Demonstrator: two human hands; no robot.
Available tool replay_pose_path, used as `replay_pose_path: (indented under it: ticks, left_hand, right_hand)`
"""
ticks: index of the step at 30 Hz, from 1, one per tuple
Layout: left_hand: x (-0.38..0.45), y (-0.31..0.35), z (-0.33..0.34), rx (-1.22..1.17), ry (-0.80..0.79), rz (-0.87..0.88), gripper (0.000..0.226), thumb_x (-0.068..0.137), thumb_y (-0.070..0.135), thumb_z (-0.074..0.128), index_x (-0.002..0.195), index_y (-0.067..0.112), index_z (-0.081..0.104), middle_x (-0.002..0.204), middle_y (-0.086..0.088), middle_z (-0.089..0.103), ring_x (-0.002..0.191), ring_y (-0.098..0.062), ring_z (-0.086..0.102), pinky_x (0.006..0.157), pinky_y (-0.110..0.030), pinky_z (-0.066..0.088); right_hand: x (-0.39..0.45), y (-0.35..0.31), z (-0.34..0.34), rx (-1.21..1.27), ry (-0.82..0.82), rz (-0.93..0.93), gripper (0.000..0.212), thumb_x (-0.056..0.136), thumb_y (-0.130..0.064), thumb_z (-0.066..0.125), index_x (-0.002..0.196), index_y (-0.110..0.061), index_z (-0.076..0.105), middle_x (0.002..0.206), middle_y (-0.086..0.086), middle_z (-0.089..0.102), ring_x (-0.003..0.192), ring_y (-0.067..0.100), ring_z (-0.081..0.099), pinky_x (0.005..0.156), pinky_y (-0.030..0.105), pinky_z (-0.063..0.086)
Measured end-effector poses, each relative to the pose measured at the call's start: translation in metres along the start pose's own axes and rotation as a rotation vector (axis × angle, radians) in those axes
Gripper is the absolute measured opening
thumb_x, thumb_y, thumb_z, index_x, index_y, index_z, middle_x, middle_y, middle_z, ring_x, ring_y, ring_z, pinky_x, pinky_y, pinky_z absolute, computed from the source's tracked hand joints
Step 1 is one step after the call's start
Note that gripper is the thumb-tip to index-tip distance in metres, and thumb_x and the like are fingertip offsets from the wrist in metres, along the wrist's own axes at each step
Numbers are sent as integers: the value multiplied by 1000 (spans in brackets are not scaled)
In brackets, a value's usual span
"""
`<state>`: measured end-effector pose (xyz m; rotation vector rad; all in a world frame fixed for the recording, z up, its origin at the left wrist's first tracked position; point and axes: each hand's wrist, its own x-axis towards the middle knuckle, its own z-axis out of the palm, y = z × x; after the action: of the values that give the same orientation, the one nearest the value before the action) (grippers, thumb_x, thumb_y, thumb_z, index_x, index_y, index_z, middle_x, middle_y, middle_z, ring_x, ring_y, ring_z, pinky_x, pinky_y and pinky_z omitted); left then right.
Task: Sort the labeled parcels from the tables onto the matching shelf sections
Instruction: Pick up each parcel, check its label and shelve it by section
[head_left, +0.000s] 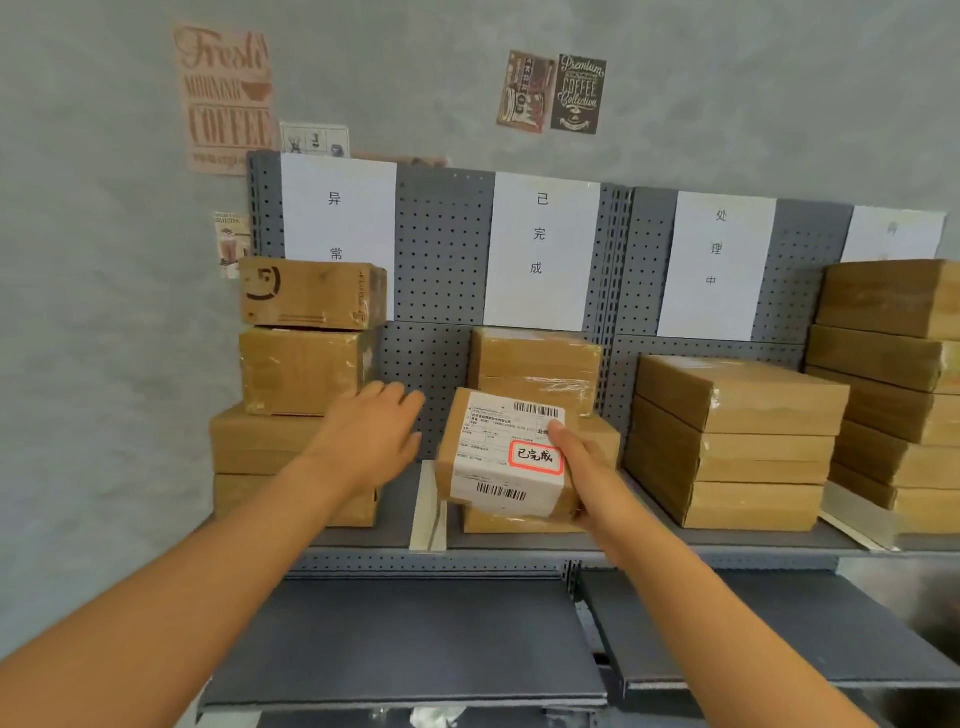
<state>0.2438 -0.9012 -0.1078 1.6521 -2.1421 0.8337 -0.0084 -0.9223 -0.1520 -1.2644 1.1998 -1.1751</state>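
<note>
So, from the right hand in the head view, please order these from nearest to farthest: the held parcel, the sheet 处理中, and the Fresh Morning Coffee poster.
1. Held parcel: gripped by the right hand, in front of the middle section.
2. Sheet 处理中: on the pegboard, up and to the right.
3. Fresh Morning Coffee poster: on the wall, far upper left.

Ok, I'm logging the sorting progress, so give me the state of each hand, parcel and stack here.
right hand: grips the labelled parcel, thumb on its label.
left hand: open, fingers straight, holds nothing.
labelled parcel: held tilted before the 已完成 section, not yet shelved.
已完成 stack: sealed, stacked on the shelf.
异常 stack: sealed, stacked.
处理中 stack: sealed, stacked.
far-right stack: sealed, stacked.
</note>
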Motion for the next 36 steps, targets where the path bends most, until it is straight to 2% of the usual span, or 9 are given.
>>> replay_pose_path:
  ticks: [3,6,9,12,15,21,28,32,36]
  left_hand:
    - [28,18,3,17,13,-50,41,99,38,45,135,19,48,125,-4,58,117,-24,53,94,-39,45]
    - [52,30,8,42,-14,-93,41,99,39,43,136,19,46,126,-4,56,118,-24,52,92,-37,43]
    - [80,32,16,63,-13,-122,41,100,39,43,135,19,46,124,-4,56,116,-25,53,91,-38,44]
    - [114,25,25,83,7,-129,42,100,39,43,135,18,46,124,-5,56,115,-26,52,91,-40,44]
    - [152,10,36,103,47,-132,41,100,39,43,133,17,48,122,-6,57,113,-27,53,89,-40,43]
    - [218,-22,67,148,86,-105,38,99,38,44,125,13,53,111,-8,59,103,-28,56,80,-40,46]
    - [268,-46,109,146,52,-103,42,100,38,41,135,16,46,121,-8,57,111,-29,54,88,-40,42]
    - [287,-53,130,136,36,-111,40,100,38,41,134,17,47,123,-7,56,114,-27,53,93,-40,41]
    - [300,-57,142,114,33,-106,41,100,38,42,135,17,46,125,-7,56,115,-27,53,93,-41,42]
  right_hand:
    - [28,-17,-27,6,-46,-30,57,89,-62,53,133,-26,48,105,0,75,96,23,72,86,49,58]
    - [57,-33,-43,-8,-67,-74,56,88,-66,52,128,-28,55,102,-1,76,96,22,73,87,50,58]
    - [85,-50,-51,31,-105,-113,53,89,-65,51,128,-30,54,103,0,76,96,24,73,87,52,57]
    - [113,-70,-53,5,-148,-181,46,95,-61,45,124,-29,59,104,0,76,99,24,72,93,51,54]
    - [146,-91,-51,-19,-129,-222,50,94,-62,45,124,-26,60,105,2,75,99,25,71,94,51,54]
    - [215,-131,-39,-27,-105,-255,43,98,-58,40,103,-28,69,103,6,75,101,28,69,95,49,53]
    - [296,-149,-17,-73,-43,-127,41,96,-59,45,96,-24,66,90,7,73,92,26,68,89,46,56]
    - [334,-151,-12,-74,-57,-20,36,93,-56,53,94,-22,66,93,7,74,98,27,69,96,46,53]
    - [358,-152,-11,-113,-2,51,37,89,-57,57,97,-22,62,90,7,72,86,27,69,88,41,56]
